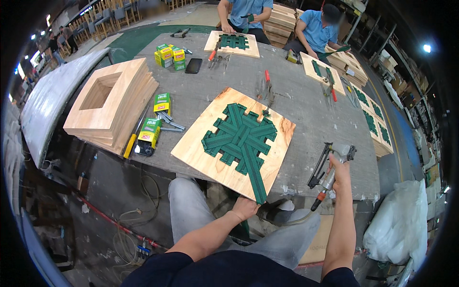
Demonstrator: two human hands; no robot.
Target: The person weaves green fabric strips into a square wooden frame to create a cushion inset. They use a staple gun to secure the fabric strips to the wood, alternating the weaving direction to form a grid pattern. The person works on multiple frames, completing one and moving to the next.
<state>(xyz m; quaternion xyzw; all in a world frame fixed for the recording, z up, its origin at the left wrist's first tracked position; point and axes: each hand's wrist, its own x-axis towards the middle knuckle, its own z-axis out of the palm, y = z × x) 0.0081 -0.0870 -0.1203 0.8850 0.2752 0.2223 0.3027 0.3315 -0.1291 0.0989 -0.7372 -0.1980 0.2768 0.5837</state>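
Observation:
A square wooden seat frame [193, 143] lies on the table in front of me, its middle covered by woven green webbing [235, 135]. One loose webbing strip [254, 178] runs diagonally to the near corner and hangs over the edge. There my left hand [245, 208] is closed around the strip's end, just below the frame; some of its fingers are hidden. To the right, my right hand [340, 173] grips a pneumatic staple gun [330, 165] by its handle, held apart from the frame. An air hose [299, 220] trails from the gun toward my lap.
Stacked wooden frames [107, 103] stand at the left. Beside them are staple boxes [149, 131], loose staple strips [170, 125] and a yellow-handled tool [129, 146]. Red-handled scissors [267, 79] and a phone [193, 66] lie farther back. Two co-workers [318, 31] handle similar frames across the table.

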